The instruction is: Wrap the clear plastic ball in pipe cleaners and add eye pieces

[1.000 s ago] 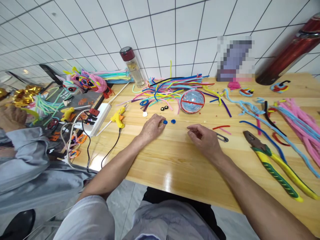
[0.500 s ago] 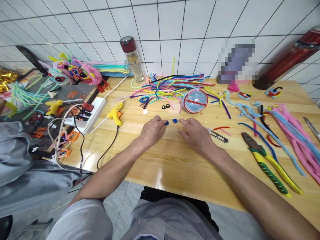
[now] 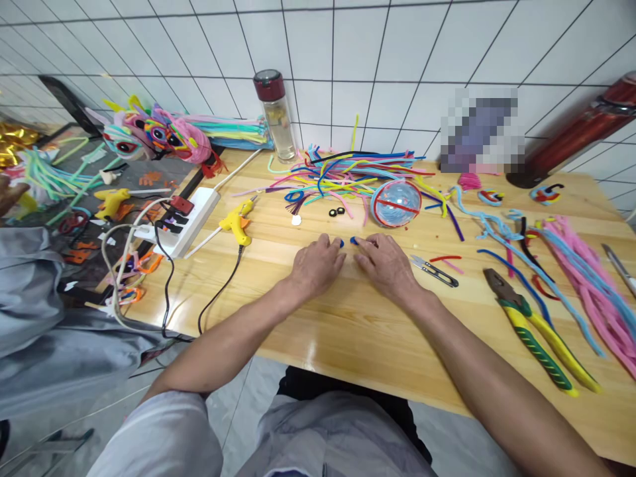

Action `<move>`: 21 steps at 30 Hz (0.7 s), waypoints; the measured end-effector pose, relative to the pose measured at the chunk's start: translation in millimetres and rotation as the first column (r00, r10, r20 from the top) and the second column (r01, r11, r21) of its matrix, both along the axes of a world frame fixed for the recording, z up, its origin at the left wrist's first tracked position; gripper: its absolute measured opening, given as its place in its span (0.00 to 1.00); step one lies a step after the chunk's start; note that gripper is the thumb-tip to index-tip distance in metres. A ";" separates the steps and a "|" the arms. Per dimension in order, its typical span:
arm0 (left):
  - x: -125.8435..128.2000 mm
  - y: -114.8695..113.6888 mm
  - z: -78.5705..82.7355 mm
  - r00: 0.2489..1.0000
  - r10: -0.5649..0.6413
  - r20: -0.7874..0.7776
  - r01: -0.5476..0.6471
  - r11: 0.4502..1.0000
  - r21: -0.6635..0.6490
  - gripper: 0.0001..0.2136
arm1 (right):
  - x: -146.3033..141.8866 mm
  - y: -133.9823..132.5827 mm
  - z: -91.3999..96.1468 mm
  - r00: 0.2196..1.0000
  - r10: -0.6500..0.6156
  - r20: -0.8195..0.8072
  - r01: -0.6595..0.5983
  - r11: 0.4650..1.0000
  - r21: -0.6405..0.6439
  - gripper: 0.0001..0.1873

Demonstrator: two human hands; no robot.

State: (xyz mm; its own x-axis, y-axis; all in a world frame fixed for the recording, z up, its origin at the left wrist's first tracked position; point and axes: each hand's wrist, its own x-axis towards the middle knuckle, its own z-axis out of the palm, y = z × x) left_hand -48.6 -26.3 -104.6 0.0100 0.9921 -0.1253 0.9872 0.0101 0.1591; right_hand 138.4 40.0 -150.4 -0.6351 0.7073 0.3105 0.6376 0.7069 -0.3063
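Two small blue rolled discs lie close together on the wooden table. My left hand rests palm down, its fingertips at the left blue disc, which they partly cover. From the other side my right hand reaches a stretched forefinger onto the right blue disc, its thumb held apart below. Neither hand has wrapped round anything. Just beyond them sit two black rings and a round white piece.
Behind are a pipe-cleaner pile, a clear ball with red bands and a glass bottle. Thread snips and pliers lie right. A glue gun and power strip stand left, near another person's sleeve.
My right forefinger has come down onto the right blue disc, which showed uncovered before. My left fingers have spread forward beside the left disc. The whole view has shifted slightly.
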 end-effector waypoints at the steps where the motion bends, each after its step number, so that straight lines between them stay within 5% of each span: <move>1: -3.5 1.2 1.0 1.000 0.011 0.015 -0.011 1.000 0.002 0.19 | 3.1 0.9 -1.3 0.998 -0.007 -0.069 0.006 1.000 -0.013 0.20; 5: -14.4 4.1 0.1 0.996 0.053 0.070 -0.057 0.997 0.049 0.13 | 8.9 2.8 -2.4 0.976 -0.077 -0.204 0.066 0.996 -0.063 0.19; 13: -10.1 15.4 -11.8 0.993 0.036 0.116 -0.045 0.996 0.082 0.14 | -16.5 9.1 7.8 0.979 -0.193 0.062 0.199 0.975 -0.099 0.17; 21: -22.3 14.7 -10.8 0.992 0.047 0.121 -0.062 0.991 0.118 0.17 | -24.5 6.2 15.6 0.991 -0.125 0.048 0.131 0.983 -0.127 0.16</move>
State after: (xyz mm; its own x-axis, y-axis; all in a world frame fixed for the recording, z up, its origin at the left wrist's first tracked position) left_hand -70.9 -11.7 -115.4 -0.0370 0.9993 -0.0054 0.9600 0.0370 0.2775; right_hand 113.9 46.2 -134.8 -0.5469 0.8161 0.1870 0.7338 0.5747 -0.3623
